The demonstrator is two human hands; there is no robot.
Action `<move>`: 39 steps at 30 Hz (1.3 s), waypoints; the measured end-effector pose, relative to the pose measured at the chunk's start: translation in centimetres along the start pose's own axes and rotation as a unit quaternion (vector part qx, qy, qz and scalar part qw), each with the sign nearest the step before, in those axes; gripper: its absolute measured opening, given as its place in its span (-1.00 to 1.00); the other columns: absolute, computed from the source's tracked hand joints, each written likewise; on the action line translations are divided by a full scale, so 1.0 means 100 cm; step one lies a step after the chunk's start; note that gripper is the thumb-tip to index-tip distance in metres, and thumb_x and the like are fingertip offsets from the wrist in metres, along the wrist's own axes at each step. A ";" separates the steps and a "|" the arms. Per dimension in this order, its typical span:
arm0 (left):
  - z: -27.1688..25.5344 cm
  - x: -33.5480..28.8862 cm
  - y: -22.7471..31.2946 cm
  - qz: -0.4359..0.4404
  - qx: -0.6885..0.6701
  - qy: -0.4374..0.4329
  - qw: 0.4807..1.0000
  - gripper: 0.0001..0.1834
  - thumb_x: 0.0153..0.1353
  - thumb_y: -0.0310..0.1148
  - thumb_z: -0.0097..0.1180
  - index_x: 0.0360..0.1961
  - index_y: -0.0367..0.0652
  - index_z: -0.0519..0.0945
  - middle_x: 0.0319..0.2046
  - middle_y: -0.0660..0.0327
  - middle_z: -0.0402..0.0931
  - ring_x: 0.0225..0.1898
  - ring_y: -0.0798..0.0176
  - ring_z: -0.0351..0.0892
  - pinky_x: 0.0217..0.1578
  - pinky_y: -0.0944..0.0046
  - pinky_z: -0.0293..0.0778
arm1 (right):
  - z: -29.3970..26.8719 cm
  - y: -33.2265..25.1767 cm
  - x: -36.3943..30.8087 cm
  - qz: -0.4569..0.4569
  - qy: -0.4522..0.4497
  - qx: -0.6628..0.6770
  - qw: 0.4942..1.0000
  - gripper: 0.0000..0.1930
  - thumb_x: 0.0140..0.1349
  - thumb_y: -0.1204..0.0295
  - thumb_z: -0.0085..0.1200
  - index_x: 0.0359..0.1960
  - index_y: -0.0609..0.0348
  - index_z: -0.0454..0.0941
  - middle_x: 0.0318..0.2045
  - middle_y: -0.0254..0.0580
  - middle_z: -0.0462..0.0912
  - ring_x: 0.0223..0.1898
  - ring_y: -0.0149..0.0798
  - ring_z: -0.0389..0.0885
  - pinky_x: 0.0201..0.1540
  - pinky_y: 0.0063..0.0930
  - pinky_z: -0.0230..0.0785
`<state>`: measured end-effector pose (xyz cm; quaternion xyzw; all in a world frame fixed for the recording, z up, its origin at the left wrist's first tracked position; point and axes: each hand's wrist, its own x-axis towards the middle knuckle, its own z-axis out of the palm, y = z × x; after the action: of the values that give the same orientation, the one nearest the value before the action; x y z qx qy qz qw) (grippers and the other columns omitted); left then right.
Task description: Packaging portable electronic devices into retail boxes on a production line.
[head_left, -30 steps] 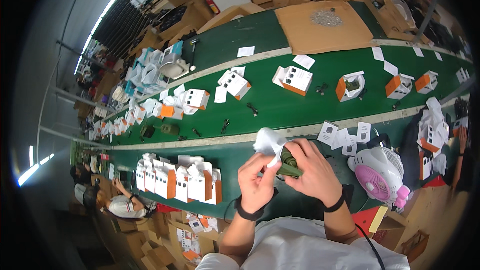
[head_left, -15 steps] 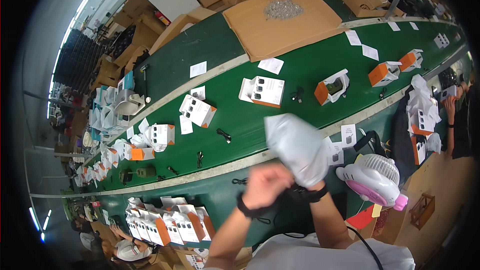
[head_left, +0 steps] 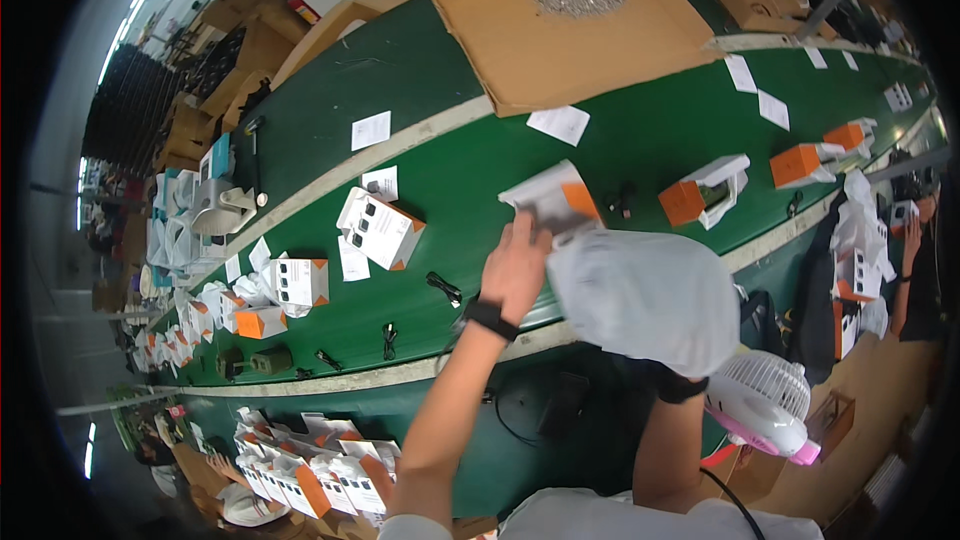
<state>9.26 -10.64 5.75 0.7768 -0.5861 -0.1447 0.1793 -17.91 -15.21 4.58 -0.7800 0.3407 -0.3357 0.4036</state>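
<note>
My left hand [head_left: 514, 275] reaches over the green belt, its fingertips at the near edge of a white and orange box [head_left: 562, 192]. That box is tilted, with its flap up; the grip is partly blurred. To the right, a white plastic bag [head_left: 645, 295], bulging with something I cannot make out, hangs above the belt's near rail. My right arm runs up to the bag, and the bag covers my right hand. Just beyond the bag lies a small dark coiled cable [head_left: 622, 200].
More white and orange boxes stand along the green belt [head_left: 455, 215], with cables and paper sheets between them. A cardboard tray [head_left: 590, 50] of small shiny parts is at the back. Packed boxes [head_left: 310, 470] stand at left front. A white and pink fan [head_left: 760, 405] is at right.
My left hand has moved forward from beside the bag to the box, which is now tipped and turned. The bag has shifted right, and the whole view has shifted slightly.
</note>
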 end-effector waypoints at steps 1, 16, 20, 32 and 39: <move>0.014 -0.027 -0.017 -0.084 -0.315 0.050 0.944 -0.72 0.08 -0.34 0.04 -0.20 -0.26 0.52 0.01 -0.01 0.38 -0.06 -0.10 0.46 -0.04 0.03 0.43 | 0.030 -0.011 0.015 -0.063 -0.009 -0.072 0.995 -0.36 0.21 0.25 0.08 0.28 0.23 0.18 0.26 -0.02 0.27 0.30 -0.13 0.22 0.33 -0.32 0.03; 0.042 -0.123 -0.054 0.085 -0.057 0.134 0.986 -0.54 0.00 -0.48 0.11 -0.02 -0.34 0.39 0.04 -0.08 0.35 -0.02 -0.12 0.46 -0.11 0.08 0.49 | 0.085 -0.118 0.080 0.003 -0.205 -0.044 0.978 -0.56 -0.09 0.44 0.18 -0.11 0.26 0.42 -0.28 0.05 0.54 -0.23 0.16 0.53 -0.17 -0.18 0.40; 0.053 -0.123 -0.032 0.031 -0.116 0.167 0.979 -0.34 -0.15 -0.53 0.24 0.10 -0.06 0.41 0.08 -0.16 0.23 -0.05 -0.23 0.43 -0.16 0.05 0.52 | 0.130 -0.100 0.066 -0.073 -0.180 -0.365 0.910 -0.53 -0.06 0.58 0.06 -0.01 0.19 0.41 -0.06 0.06 0.39 -0.03 0.10 0.37 0.05 -0.16 0.24; -0.002 -0.063 0.007 0.034 -0.152 0.347 0.925 -0.57 0.07 -0.28 0.21 -0.04 -0.20 0.45 -0.09 0.01 0.51 -0.05 -0.10 0.50 -0.08 0.05 0.45 | 0.102 -0.162 0.039 0.022 0.006 0.133 0.991 -0.78 0.24 0.65 -0.11 -0.07 0.38 0.42 -0.13 -0.05 0.57 -0.09 -0.27 0.55 0.06 -0.46 0.35; -0.108 -0.190 -0.306 -0.476 -0.097 0.539 0.688 -0.76 0.04 -0.41 0.24 -0.26 -0.28 0.60 -0.54 0.12 0.56 -0.52 0.21 0.50 -0.40 0.22 0.44 | 0.091 -0.144 0.048 0.036 0.147 0.098 0.984 -0.85 0.34 0.56 -0.13 -0.15 0.37 0.45 -0.26 -0.07 0.60 -0.20 -0.32 0.60 -0.02 -0.45 0.47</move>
<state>35.11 16.42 2.00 0.8740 0.0779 0.1772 0.4458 -4.28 -9.09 14.03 -0.6661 0.3901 -0.4634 0.4352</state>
